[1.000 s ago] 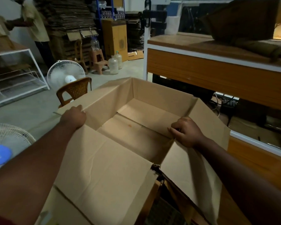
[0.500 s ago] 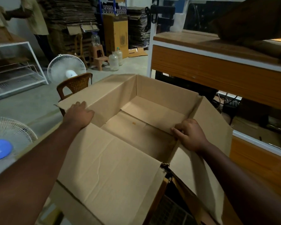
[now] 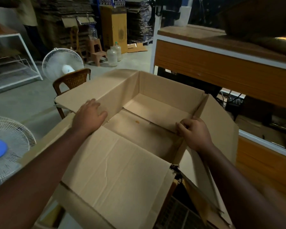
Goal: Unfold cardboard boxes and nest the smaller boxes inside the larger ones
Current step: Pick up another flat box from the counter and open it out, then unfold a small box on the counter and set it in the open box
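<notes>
Box (image 3: 155,116) stands open in front of you, flaps out, nothing inside. Your left hand (image 3: 87,118) lies spread on the left rim; your right hand (image 3: 194,131) pinches the right wall. Unfolding looks done. Next: fetch a smaller box to nest.

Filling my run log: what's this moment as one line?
step: opening box | left hand: flat on left rim | right hand: grips right rim | large cardboard box: open, nothing nested

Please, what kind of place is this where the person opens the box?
Probably a packaging workshop or cardboard storeroom: stacks of flattened cartons stand against the far wall, a workbench is on the right, and pedestal fans stand on a bare concrete floor.
</notes>
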Motion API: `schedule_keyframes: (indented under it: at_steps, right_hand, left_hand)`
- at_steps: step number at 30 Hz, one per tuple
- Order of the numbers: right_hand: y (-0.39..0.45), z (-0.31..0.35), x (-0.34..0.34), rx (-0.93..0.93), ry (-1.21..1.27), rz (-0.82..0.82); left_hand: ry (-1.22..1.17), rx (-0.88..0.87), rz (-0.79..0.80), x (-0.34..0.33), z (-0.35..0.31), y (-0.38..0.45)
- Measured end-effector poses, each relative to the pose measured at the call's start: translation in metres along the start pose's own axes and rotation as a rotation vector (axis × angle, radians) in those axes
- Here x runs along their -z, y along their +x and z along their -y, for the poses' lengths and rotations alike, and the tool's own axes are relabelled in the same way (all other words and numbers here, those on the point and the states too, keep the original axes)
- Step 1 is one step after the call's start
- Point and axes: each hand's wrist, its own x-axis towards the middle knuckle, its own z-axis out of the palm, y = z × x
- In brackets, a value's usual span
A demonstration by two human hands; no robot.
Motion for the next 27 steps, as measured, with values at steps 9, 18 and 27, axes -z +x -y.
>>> schedule_keyframes:
  at_steps: [9,18,27]
  right_hand:
    - [-0.040,0.012,0.023,-0.001,0.256,-0.028]
    - [-0.193,-0.061,0.145,-0.090,0.490,-0.277]
    - [-0.375,-0.204,0.275,-0.473,0.403,-0.700]
  left_hand:
    - [-0.280,-0.259,-0.002,0.011,-0.100,-0.065]
    - [-0.495,-0.746,0.166,-0.017,-0.341,-0.169]
    - [-0.622,-0.965,0.607,-0.130,-0.576,-0.336]
